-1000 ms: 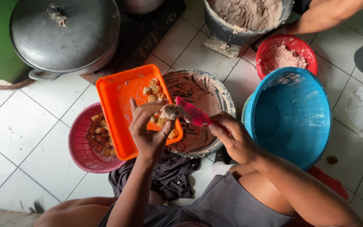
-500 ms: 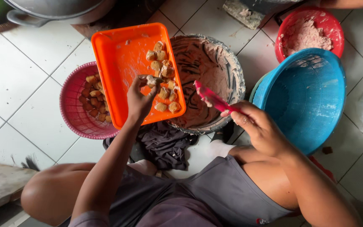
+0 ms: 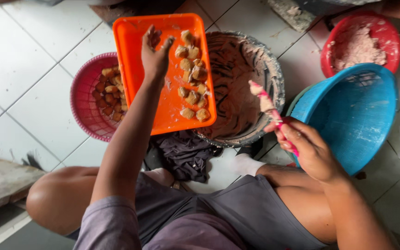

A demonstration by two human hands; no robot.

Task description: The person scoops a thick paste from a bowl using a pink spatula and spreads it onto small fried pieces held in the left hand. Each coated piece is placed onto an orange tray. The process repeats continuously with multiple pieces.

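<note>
Orange plastic tray (image 3: 140, 69) lies bridged across a pink basket (image 3: 82, 106) and a metal bowl (image 3: 276, 78) on the tiled floor (image 3: 19, 69), in the single head view. The left hand (image 3: 155, 53) is over the tray's far end with fingers loosely spread; nothing shows in it, though the palm faces away. Browned pieces (image 3: 193, 88) sit in a cluster along the tray's right side; more of the same (image 3: 112, 92) lie in the pink basket. The right hand (image 3: 313, 153) is closed round a pink-handled spreader (image 3: 267, 104), its paste-laden tip over the bowl's near rim; a blue basket (image 3: 353, 115) stands just beside that hand. Judging from this, a piece is being laid down between fillings. A further piece calls for the left hand to pick from the pink basket and meet the spreader over the bowl.
</note>
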